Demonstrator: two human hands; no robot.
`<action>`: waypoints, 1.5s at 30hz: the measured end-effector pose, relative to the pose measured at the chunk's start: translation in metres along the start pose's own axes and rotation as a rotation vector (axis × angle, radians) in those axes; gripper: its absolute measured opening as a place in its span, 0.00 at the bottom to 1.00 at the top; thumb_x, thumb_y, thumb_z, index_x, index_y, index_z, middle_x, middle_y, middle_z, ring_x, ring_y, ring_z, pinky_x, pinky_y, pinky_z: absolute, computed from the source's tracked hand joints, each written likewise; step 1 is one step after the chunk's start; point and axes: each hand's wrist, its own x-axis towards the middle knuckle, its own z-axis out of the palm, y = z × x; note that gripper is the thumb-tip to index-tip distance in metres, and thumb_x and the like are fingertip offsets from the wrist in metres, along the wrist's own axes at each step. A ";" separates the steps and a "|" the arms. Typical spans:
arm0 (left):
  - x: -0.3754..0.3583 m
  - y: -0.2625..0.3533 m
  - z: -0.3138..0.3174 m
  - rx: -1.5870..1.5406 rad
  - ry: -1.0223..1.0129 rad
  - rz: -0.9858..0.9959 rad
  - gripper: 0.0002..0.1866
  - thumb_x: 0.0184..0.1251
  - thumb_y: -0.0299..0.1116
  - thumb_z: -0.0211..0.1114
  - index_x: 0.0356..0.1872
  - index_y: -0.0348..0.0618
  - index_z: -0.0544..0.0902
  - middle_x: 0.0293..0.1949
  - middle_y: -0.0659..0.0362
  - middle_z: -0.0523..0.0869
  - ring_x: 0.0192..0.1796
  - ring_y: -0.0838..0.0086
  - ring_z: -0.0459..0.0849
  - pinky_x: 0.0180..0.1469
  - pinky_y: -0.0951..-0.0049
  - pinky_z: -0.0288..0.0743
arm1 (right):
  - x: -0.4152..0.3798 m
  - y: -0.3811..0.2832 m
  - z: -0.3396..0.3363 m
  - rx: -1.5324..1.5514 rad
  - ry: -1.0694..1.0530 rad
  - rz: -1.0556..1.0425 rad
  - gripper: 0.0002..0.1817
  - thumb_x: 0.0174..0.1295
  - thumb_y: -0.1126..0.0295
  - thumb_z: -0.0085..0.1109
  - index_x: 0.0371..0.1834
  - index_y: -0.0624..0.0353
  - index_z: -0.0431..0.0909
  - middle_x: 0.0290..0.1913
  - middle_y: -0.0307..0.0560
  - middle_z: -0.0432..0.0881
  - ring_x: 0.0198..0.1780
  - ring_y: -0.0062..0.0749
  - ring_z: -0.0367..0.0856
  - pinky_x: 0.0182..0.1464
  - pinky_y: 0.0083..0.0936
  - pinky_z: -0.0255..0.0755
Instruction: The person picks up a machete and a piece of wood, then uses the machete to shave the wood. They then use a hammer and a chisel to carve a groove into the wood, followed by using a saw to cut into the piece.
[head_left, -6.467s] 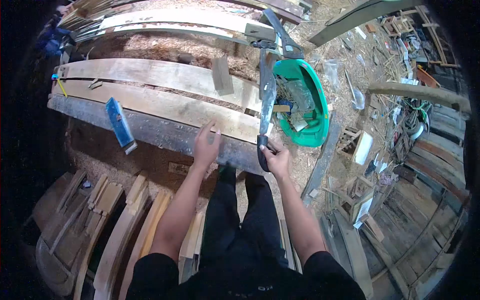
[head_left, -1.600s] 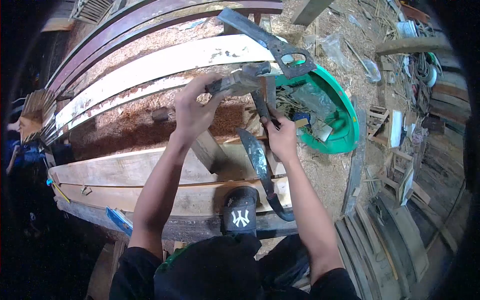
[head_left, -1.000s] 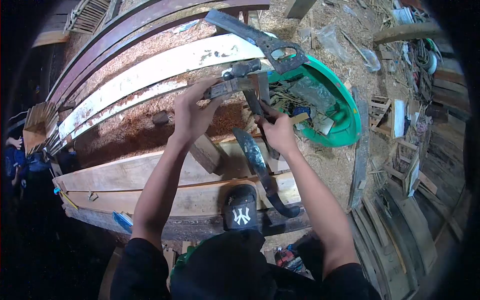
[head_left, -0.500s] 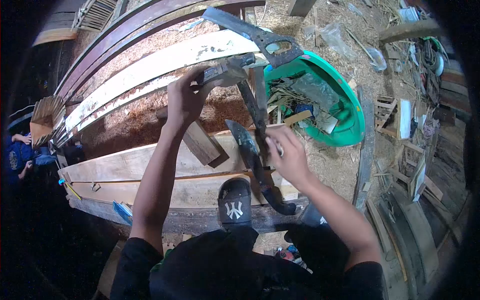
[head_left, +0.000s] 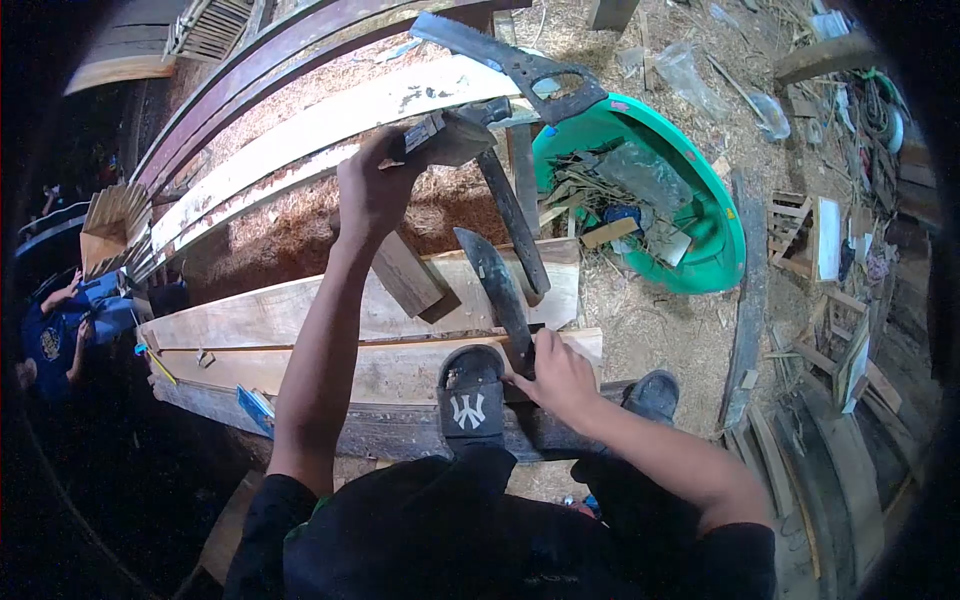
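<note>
My left hand point(head_left: 375, 190) is closed on a dark block-shaped tool point(head_left: 455, 140) with a metal part beside the fingers, held over the boards. Just below that tool, a long dark bar point(head_left: 514, 222) slants down to the plank. Lower down, my right hand point(head_left: 562, 378) wraps around the handle of a machete point(head_left: 496, 287), whose broad curved blade points up and away from me. The handle is mostly hidden by the fingers. Beside the blade lies a short wooden block point(head_left: 408, 278) on the pale planks point(head_left: 270, 308).
A handsaw point(head_left: 520, 70) rests at the rim of a green basin point(head_left: 735, 225) filled with scraps. My slippered foot point(head_left: 470, 395) stands on the timber, close to the machete. Another person point(head_left: 60, 335) is at the far left. Small wooden frames point(head_left: 840, 330) stand at right.
My right hand has moved down and left from the lower end of the dark bar onto the machete handle. The left hand keeps its hold on the block-shaped tool.
</note>
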 end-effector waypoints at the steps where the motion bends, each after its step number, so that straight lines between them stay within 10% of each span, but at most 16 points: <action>1: -0.002 0.001 -0.001 0.010 -0.016 -0.043 0.16 0.61 0.27 0.76 0.51 0.41 0.87 0.39 0.53 0.92 0.42 0.76 0.90 0.45 0.70 0.83 | -0.005 0.001 -0.002 -0.011 -0.032 0.023 0.29 0.59 0.52 0.73 0.44 0.68 0.72 0.39 0.63 0.82 0.40 0.58 0.86 0.41 0.46 0.83; 14: -0.009 -0.009 -0.003 -0.048 0.010 0.000 0.16 0.63 0.32 0.77 0.49 0.38 0.86 0.38 0.51 0.92 0.41 0.74 0.90 0.43 0.70 0.82 | -0.032 -0.008 -0.049 0.344 0.012 0.217 0.17 0.70 0.62 0.58 0.44 0.70 0.71 0.37 0.69 0.80 0.42 0.69 0.81 0.45 0.54 0.74; 25: -0.005 -0.015 0.007 -0.050 -0.027 -0.006 0.19 0.65 0.35 0.78 0.50 0.33 0.83 0.39 0.52 0.91 0.39 0.73 0.86 0.43 0.70 0.80 | -0.008 -0.015 -0.218 0.054 0.069 0.108 0.19 0.65 0.59 0.69 0.36 0.69 0.81 0.22 0.56 0.80 0.22 0.39 0.79 0.30 0.37 0.72; 28: -0.007 -0.019 0.014 -0.070 -0.076 -0.063 0.21 0.65 0.33 0.78 0.54 0.34 0.84 0.42 0.54 0.91 0.40 0.77 0.82 0.45 0.71 0.78 | -0.005 -0.034 -0.260 -0.025 0.038 0.139 0.20 0.64 0.59 0.69 0.34 0.71 0.82 0.26 0.64 0.83 0.31 0.55 0.87 0.37 0.42 0.79; 32: -0.015 0.025 -0.002 0.074 -0.157 -0.098 0.18 0.65 0.32 0.77 0.53 0.39 0.85 0.41 0.52 0.91 0.42 0.80 0.83 0.45 0.69 0.79 | -0.005 -0.028 -0.281 -0.025 0.018 0.127 0.18 0.64 0.60 0.69 0.33 0.69 0.81 0.21 0.56 0.80 0.23 0.43 0.80 0.30 0.38 0.72; 40: -0.026 0.044 0.002 0.124 -0.152 -0.073 0.18 0.63 0.29 0.74 0.52 0.38 0.81 0.37 0.44 0.87 0.41 0.51 0.88 0.42 0.59 0.79 | 0.065 0.030 -0.130 0.635 0.160 0.114 0.20 0.69 0.55 0.67 0.35 0.64 0.81 0.20 0.37 0.72 0.23 0.21 0.65 0.27 0.29 0.62; 45: -0.015 0.037 0.023 0.014 -0.014 0.046 0.16 0.62 0.28 0.74 0.49 0.38 0.82 0.33 0.47 0.87 0.33 0.58 0.87 0.38 0.62 0.78 | 0.084 -0.002 -0.114 0.782 0.214 0.017 0.20 0.70 0.56 0.64 0.35 0.66 0.80 0.20 0.41 0.76 0.23 0.25 0.71 0.28 0.31 0.65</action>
